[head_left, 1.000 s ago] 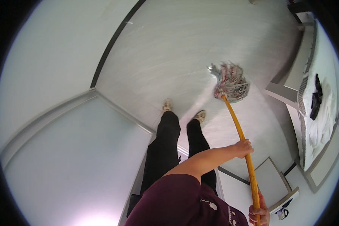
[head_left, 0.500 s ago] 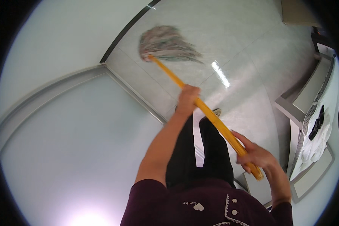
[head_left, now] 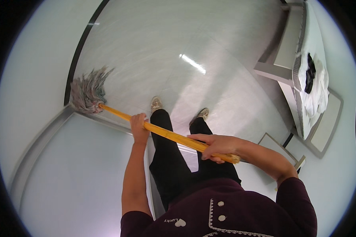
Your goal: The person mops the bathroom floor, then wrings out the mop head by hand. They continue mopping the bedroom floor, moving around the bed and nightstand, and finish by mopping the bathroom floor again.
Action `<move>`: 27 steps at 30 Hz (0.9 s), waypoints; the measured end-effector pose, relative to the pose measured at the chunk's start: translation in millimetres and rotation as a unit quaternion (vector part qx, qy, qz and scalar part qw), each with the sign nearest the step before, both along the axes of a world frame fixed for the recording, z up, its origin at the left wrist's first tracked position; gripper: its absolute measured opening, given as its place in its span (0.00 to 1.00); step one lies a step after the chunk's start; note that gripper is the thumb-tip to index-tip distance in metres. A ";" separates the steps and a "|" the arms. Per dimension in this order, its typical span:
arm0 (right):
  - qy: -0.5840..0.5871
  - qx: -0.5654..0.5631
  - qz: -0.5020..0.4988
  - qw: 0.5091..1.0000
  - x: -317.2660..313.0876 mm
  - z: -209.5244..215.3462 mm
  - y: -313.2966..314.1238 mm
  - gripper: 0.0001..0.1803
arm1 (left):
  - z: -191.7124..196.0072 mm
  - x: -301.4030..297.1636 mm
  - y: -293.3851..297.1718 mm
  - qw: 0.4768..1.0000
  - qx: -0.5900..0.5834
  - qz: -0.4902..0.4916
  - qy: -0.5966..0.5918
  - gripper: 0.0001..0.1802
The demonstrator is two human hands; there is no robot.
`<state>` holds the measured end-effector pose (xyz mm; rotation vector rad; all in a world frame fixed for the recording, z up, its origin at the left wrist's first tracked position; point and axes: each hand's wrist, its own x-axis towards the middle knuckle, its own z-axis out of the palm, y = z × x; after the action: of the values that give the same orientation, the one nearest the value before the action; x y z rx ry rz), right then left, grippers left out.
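A string mop (head_left: 174, 136) with a yellow wooden handle slants across in front of my body. My left hand (head_left: 139, 125) is wrapped round the middle of the handle. Close to the handle's near end, my right hand (head_left: 219, 147) grips it, thumb along the top. The grey, fringed mop head (head_left: 89, 91) rests on the floor at the far left, in the corner against the dark skirting strip and beside the frosted panel's frame. Its strands fan out away from me.
Glossy pale tiles make up the floor (head_left: 146, 51). A metal-framed frosted panel (head_left: 83, 166) stands on my left. At the right is a bed (head_left: 286, 51) with white cloth and a black item (head_left: 310, 73) on it. A small framed table or stool (head_left: 279, 146) stands near my right elbow.
The mop head has moved left and nearer, into the corner by the skirting. Both hands have shifted left with the handle, which now lies flatter across the view. My body has turned.
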<state>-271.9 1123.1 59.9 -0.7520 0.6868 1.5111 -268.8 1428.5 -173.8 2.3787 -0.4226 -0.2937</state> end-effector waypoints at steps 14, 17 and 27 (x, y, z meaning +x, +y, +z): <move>0.186 -0.214 -0.397 0.873 -279.4 171.3 -232.1 0.46 | 62.7 -189.9 -371.3 0.921 -0.175 -0.332 0.107 0.19; 0.194 -0.252 -0.418 0.851 -323.1 194.0 -253.6 0.45 | 73.7 -235.8 -422.5 0.880 -0.148 -0.432 0.132 0.24; 0.154 -0.291 -0.353 0.876 -400.9 194.1 -276.7 0.45 | 142.7 -173.1 -410.9 0.837 -0.036 -0.509 0.196 0.26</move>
<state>-672.7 846.4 254.0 -0.5902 1.5155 0.7365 -442.0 1017.6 -31.0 1.7274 -1.4345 -1.1827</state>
